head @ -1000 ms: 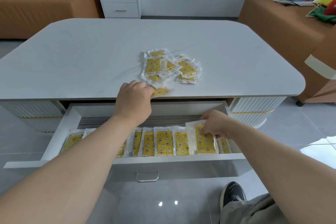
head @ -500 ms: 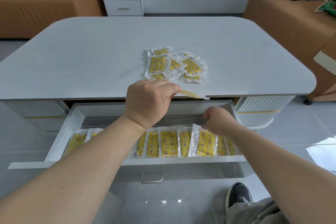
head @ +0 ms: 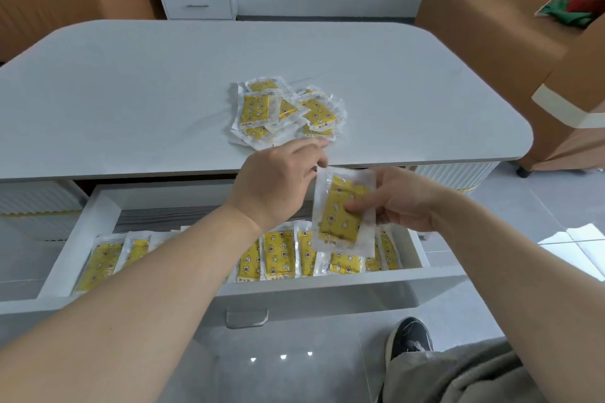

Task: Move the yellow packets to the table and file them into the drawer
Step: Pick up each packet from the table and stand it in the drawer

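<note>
L forearm (head: 183, 258) covers mid-left of the packet row (head: 278, 253) in the drawer (head: 98, 206), count there unclear. The held packet (head: 340, 209) hides right hand (head: 402, 199) fingers behind it + row tops below. Left hand (head: 278, 183) fingertips out of sight, can't tell if pinching pkt corner. Pile (head: 255, 108) on desk (head: 131, 91): lower pkts overlapped, print too small. Desk left corner cut by frame.

I run one cam: head-worn, wide-angle, aimed fwd and down. It sits close above the open white drawer (head: 327, 289), w/ the pale grey round-cornered table (head: 131, 91) just beyond, filling mid-frame.
</note>
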`<state>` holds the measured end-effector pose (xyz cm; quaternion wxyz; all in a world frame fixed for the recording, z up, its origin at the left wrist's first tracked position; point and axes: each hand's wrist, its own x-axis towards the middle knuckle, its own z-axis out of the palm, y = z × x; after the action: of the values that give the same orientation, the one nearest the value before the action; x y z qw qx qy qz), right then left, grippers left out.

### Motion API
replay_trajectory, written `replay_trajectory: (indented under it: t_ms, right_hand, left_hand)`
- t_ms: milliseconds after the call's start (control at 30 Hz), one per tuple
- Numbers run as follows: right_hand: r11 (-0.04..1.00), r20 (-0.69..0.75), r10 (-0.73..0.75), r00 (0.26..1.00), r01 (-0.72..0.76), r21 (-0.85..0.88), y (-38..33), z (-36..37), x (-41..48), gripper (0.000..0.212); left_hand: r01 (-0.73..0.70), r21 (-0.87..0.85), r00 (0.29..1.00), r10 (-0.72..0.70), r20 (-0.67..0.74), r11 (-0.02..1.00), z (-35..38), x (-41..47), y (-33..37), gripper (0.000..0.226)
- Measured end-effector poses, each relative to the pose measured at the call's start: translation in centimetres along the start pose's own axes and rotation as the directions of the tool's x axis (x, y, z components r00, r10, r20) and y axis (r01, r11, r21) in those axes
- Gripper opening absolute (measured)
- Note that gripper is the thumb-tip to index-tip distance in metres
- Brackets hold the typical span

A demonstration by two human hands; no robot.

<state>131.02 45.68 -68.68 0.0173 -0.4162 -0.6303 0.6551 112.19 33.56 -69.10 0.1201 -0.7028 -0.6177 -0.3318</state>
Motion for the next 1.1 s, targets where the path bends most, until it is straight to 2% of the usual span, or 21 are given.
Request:
replay_trajectory:
  t_ms: [67,133,200,267,367,533,633,800,900,967,1100]
  right_hand:
    - [0.964,-0.136,0.012,0.991,-0.047,-0.261,0.5,-0.5,-0.2,0.044]
    - [0.808,-0.234,0.004,0.972,-0.142,-0.572,1.2,-0.6,-0.1,0.054]
    - [0.657,-0.265,-0.012,0.964,-0.192,-0.729,2.3,-0.6,0.4,0.066]
    - [0.600,-0.279,-0.013,0.960,-0.216,-0.771,3.6,-0.6,1.3,0.067]
    - [0.507,-0.295,-0.039,0.955,-0.235,-0.829,5.1,-0.1,2.2,0.058]
    - [0.189,-0.290,-0.191,0.938,-0.255,-0.948,7.0,1.0,2.5,0.042]
    - [0.086,-0.330,-0.210,0.920,-0.319,-0.944,6.8,1.3,2.5,0.040]
    - [0.110,-0.370,-0.171,0.913,-0.356,-0.928,6.2,2.4,2.2,0.047]
    - [0.149,-0.350,-0.187,0.918,-0.326,-0.934,3.6,3.7,2.0,0.036]
    - [0.249,-0.335,-0.251,0.908,-0.274,-0.929,0.5,4.7,2.3,0.023]
    - [0.584,-0.403,-0.331,0.853,-0.150,-0.798,-4.7,5.3,3.7,0.023]
  left_hand:
    - [0.025,-0.004,1.000,-0.025,0.017,1.000,0.4,0.1,-0.2,0.022]
    - [0.048,0.005,0.998,-0.048,0.032,0.999,0.7,0.3,-0.3,0.025]
    - [0.056,0.024,0.997,-0.057,0.049,0.998,1.0,0.3,-0.5,0.025]
    - [0.059,0.035,0.996,-0.062,0.072,0.998,1.2,0.1,-0.5,0.025]
    - [0.058,0.040,0.994,-0.061,0.090,0.998,1.4,-0.1,-0.5,0.025]
    - [0.075,0.054,0.991,-0.080,0.107,0.996,1.4,-0.3,-0.9,0.026]
    - [0.106,0.070,0.986,-0.115,0.124,0.992,1.4,-0.4,-1.1,0.027]
    - [0.187,0.149,0.969,-0.207,0.133,0.971,1.2,-0.5,-1.5,0.029]
    - [0.269,0.210,0.946,-0.299,0.123,0.940,0.8,-0.2,-1.9,0.032]
    - [0.350,0.267,0.910,-0.394,0.130,0.898,0.5,0.1,-2.3,0.038]
    - [0.473,0.347,0.837,-0.536,0.110,0.810,0.2,0.8,-3.5,0.048]
